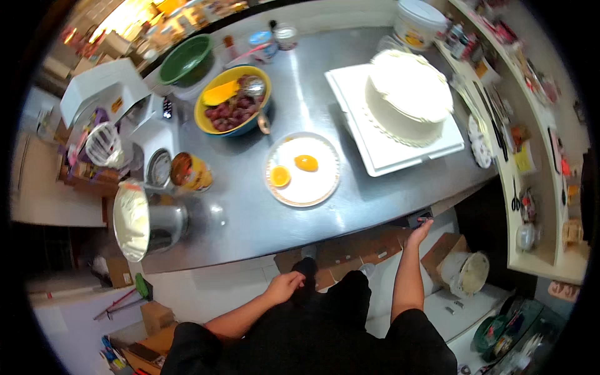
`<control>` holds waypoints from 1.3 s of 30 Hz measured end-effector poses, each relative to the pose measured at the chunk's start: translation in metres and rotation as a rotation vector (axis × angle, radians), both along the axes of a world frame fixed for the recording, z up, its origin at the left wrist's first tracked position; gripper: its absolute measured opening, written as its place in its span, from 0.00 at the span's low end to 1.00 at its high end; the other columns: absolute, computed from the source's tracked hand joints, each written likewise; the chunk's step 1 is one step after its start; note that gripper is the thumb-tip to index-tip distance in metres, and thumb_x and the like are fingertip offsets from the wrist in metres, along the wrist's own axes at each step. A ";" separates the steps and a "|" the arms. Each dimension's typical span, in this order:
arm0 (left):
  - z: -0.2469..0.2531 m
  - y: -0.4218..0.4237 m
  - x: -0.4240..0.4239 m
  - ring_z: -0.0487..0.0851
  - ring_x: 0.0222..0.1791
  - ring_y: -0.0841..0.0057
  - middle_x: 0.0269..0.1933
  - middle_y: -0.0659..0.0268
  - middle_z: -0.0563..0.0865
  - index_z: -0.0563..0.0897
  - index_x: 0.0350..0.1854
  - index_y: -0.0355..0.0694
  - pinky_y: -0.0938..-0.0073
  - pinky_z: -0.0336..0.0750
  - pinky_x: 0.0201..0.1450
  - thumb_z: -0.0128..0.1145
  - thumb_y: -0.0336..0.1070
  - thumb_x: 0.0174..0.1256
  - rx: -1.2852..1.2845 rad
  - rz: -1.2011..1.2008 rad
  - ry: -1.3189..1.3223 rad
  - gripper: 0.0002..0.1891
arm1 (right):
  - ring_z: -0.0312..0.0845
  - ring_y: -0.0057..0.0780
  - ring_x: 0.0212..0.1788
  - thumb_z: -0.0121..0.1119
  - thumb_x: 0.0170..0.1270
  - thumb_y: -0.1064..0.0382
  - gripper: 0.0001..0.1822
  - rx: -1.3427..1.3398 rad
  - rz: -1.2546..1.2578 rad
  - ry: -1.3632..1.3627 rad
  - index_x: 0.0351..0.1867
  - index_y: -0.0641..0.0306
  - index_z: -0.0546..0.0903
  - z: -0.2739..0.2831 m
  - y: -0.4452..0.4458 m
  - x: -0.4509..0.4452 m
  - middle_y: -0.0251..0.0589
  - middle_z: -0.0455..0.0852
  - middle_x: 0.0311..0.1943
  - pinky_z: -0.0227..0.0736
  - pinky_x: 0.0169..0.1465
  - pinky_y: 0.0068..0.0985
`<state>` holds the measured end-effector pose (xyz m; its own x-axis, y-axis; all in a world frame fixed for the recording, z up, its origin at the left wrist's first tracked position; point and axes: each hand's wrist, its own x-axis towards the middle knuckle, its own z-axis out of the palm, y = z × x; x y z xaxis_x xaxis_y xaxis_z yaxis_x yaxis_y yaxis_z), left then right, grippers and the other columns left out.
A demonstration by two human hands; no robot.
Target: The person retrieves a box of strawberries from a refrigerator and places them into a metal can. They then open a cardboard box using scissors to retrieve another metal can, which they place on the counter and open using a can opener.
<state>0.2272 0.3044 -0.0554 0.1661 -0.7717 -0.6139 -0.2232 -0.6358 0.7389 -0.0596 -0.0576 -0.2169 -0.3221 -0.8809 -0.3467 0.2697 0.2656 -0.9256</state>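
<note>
My left hand (285, 287) hangs below the table's front edge, fingers curled; whether it holds anything cannot be told. My right hand (419, 232) is at the front edge, its fingers by a dark thing under the tabletop; its grip is unclear. On the steel table (243, 211) lies a white plate (300, 192) with two pieces of orange fruit, one cut face up (280, 176). Behind to the right, a white-frosted cake (408, 98) stands on a white board (389, 161). A yellow bowl (202, 119) at the back left holds grapes (232, 112), a yellow piece and a metal utensil.
A metal mixing bowl (168, 225) with cream stands at the left edge, beside an open can (199, 173) and a white machine (154, 136). A green bowl (187, 61) and a white bucket (417, 26) are at the back. Shelves (501, 187) line the right.
</note>
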 end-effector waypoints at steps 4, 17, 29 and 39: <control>0.015 0.021 0.027 0.81 0.33 0.79 0.35 0.65 0.85 0.77 0.51 0.35 0.77 0.76 0.40 0.43 0.38 0.72 0.040 0.214 -0.002 0.15 | 0.55 0.39 0.67 0.34 0.69 0.36 0.38 0.073 0.041 -0.267 0.69 0.64 0.55 0.052 -0.006 0.059 0.41 0.57 0.68 0.50 0.68 0.30; -0.007 0.101 -0.023 0.82 0.45 0.61 0.45 0.53 0.84 0.77 0.51 0.34 0.68 0.75 0.48 0.46 0.30 0.63 0.006 0.913 -0.345 0.15 | 0.79 0.37 0.30 0.40 0.71 0.47 0.20 0.627 0.944 0.130 0.37 0.63 0.74 -0.005 0.092 0.051 0.44 0.81 0.26 0.76 0.35 0.33; -0.048 0.249 -0.108 0.84 0.29 0.68 0.26 0.63 0.86 0.83 0.36 0.41 0.68 0.75 0.36 0.46 0.50 0.68 0.134 1.731 -0.272 0.18 | 0.77 0.27 0.44 0.48 0.68 0.45 0.25 0.281 2.609 0.420 0.49 0.66 0.77 0.130 0.300 0.271 0.41 0.83 0.39 0.73 0.47 0.27; 0.069 0.399 0.038 0.58 0.69 0.60 0.67 0.51 0.64 0.67 0.62 0.32 0.58 0.48 0.69 0.45 0.48 0.67 -0.138 1.387 -0.941 0.28 | 0.55 0.43 0.68 0.37 0.62 0.28 0.41 1.074 2.451 -0.122 0.62 0.62 0.65 0.209 0.645 0.433 0.53 0.63 0.64 0.49 0.68 0.42</control>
